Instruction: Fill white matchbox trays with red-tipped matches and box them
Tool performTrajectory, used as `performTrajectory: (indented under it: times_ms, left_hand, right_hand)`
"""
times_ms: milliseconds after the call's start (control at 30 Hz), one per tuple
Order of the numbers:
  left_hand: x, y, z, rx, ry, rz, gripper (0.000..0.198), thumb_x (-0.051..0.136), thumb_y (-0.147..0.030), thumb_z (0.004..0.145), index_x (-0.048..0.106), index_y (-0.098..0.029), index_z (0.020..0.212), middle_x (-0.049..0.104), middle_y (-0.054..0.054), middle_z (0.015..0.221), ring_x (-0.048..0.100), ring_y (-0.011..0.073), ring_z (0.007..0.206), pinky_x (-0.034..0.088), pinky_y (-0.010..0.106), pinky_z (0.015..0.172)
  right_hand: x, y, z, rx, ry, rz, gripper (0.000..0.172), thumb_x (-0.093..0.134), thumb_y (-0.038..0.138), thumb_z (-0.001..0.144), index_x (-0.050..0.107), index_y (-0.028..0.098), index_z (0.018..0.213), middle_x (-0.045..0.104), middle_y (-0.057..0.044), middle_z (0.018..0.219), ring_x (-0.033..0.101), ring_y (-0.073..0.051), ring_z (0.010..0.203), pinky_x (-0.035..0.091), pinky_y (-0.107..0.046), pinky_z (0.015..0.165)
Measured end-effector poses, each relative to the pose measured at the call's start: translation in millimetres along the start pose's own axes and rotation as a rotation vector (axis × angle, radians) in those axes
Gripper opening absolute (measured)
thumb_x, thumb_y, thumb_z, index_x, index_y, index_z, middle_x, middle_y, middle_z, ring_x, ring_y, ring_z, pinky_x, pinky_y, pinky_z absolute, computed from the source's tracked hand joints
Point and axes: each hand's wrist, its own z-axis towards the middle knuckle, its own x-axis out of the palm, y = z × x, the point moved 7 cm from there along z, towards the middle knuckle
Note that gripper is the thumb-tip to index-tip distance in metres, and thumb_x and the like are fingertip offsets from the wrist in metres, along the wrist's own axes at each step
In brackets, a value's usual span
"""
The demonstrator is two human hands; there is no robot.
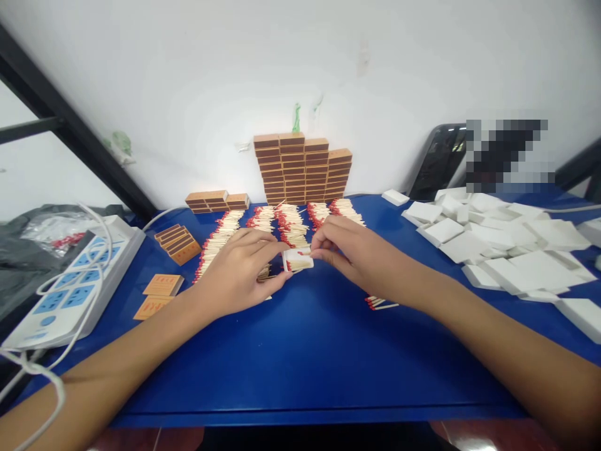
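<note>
My left hand [244, 269] grips the left end of a small white matchbox tray [304, 264] between thumb and fingers, over the middle of the blue table. Some red-tipped matches lie inside that tray. At its right end, my right hand [350, 254] is closed in a pinch on matches [305, 254], held just above the tray; how many I cannot tell. Behind both hands run several rows of loose matches [292, 225] with red heads. A few more matches [381, 304] lie below my right wrist, and my left hand partly covers the leftmost row [220, 241].
Closed matchboxes [305, 169] stand stacked against the wall, with smaller groups [178, 243] at left. A heap of white trays [498, 232] covers the right side near a leaning dark phone [436, 160]. A power strip [70, 291] with white cables lies at left.
</note>
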Motion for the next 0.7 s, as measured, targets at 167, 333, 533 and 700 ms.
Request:
performTrajectory:
  times_ms: [167, 333, 533, 700]
  left_hand:
    - [-0.4, -4.5, -1.2, 0.004, -0.023, -0.036, 0.033, 0.071, -0.037, 0.095, 0.07, -0.018, 0.122, 0.076, 0.012, 0.114, 0.071, 0.0271, 0.11, 0.054, 0.044, 0.099]
    - [-2.3, -6.5, -1.1, 0.003, -0.03, -0.058, 0.031, 0.071, -0.037, 0.095, 0.07, -0.017, 0.119, 0.077, 0.012, 0.114, 0.071, 0.0274, 0.11, 0.055, 0.045, 0.099]
    - [-3.2, -6.0, -0.1, 0.004, -0.03, -0.036, 0.031, 0.071, -0.037, 0.095, 0.07, -0.018, 0.12, 0.077, 0.012, 0.114, 0.072, 0.0279, 0.11, 0.054, 0.046, 0.1]
    - [-6.2, -4.4, 1.2, 0.022, -0.033, 0.018, 0.029, 0.069, -0.036, 0.097, 0.07, -0.017, 0.118, 0.076, 0.012, 0.11, 0.071, 0.027, 0.106, 0.055, 0.044, 0.097]
  right_hand:
    - [9.0, 11.0, -1.0, -0.059, -0.068, -0.047, 0.012, 0.053, 0.013, 0.101, 0.057, 0.022, 0.094, 0.063, -0.008, 0.099, 0.059, -0.023, 0.095, 0.046, -0.034, 0.081]
    - [11.7, 13.6, -3.0, -0.063, -0.093, -0.081, 0.01, 0.055, 0.019, 0.103, 0.06, 0.022, 0.095, 0.064, -0.008, 0.097, 0.059, -0.023, 0.093, 0.047, -0.035, 0.08]
    - [7.0, 11.8, -4.0, -0.064, -0.11, -0.104, 0.011, 0.059, 0.022, 0.102, 0.065, 0.021, 0.093, 0.065, -0.007, 0.095, 0.061, -0.021, 0.086, 0.046, -0.033, 0.075]
    - [-23.9, -24.7, 1.2, 0.068, -0.244, -0.184, 0.014, 0.06, 0.025, 0.099, 0.07, 0.02, 0.092, 0.065, -0.006, 0.089, 0.06, -0.021, 0.08, 0.042, -0.034, 0.071]
